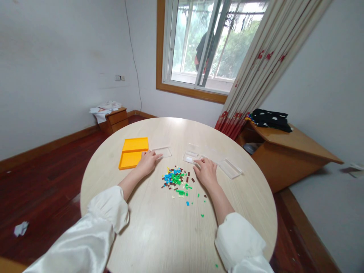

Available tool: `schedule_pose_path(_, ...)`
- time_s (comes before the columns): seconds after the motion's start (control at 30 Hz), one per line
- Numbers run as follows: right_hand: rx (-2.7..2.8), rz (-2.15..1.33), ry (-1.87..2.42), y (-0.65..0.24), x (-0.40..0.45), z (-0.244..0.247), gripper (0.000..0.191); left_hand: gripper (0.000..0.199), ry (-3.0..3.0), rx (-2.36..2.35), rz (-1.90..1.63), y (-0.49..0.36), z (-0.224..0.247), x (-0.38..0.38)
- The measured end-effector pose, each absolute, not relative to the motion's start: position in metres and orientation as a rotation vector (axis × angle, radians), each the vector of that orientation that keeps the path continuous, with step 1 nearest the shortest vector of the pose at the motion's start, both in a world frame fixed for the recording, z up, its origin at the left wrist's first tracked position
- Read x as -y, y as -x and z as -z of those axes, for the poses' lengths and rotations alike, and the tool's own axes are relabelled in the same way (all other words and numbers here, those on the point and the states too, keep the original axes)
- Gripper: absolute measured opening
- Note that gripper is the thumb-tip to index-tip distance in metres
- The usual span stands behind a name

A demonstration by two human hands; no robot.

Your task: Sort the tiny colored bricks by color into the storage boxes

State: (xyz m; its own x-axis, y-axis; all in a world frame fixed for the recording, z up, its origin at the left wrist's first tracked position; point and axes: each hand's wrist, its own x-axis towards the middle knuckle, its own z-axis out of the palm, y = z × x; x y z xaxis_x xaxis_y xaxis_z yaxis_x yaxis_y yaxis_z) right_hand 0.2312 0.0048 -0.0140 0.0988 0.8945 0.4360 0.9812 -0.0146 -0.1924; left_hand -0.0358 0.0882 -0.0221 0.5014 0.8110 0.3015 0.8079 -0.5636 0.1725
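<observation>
My left hand (148, 162) reaches over the table with its fingers stretched out. It lies between an opened yellow case (131, 160) and a clear plastic tray (165, 152), the fingertips at the tray's near edge. Whether they touch the tray I cannot tell. My right hand (206, 170) is spread palm down, fingers apart, beside a small clear box (190, 156) that it partly overlaps. Between my hands lies a pile of small building bricks (176, 177) in green, blue, brown, yellow and cream. Neither hand visibly holds anything.
Another clear tray (231, 168) lies right of my right hand. Loose pieces, among them a blue brick (187, 203) and a green piece (202, 215), are scattered nearer me on the round table (153, 227). A tilted wooden cabinet (273, 163) stands beyond the right edge.
</observation>
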Motion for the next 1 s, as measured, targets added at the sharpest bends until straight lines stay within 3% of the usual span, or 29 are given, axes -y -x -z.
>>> schedule_pose_path(0.23, 1.864, 0.129, 1.963, -0.243, -0.015, 0.025, 0.017, 0.039, -2.627, -1.522, -0.58, 0.039, 0.022, -0.089)
schedule_pose_path(0.43, 1.791, 0.078, 1.812, -0.255, -0.022, 0.036, 0.035, 0.037, -2.56, -1.502, -0.53, 0.047, 0.013, -0.087)
schedule_pose_path(0.8, 1.777, 0.368, 1.249, -0.225, -0.002, -0.007, 0.031, 0.035, -2.461, -1.326, -0.381, 0.078, -0.006, -0.081)
schedule_pose_path(1.0, 1.952, 0.29, 1.026, -0.194, 0.003, -0.012, 0.032, 0.031, -2.445, -1.267, -0.487, 0.075, -0.001, -0.085)
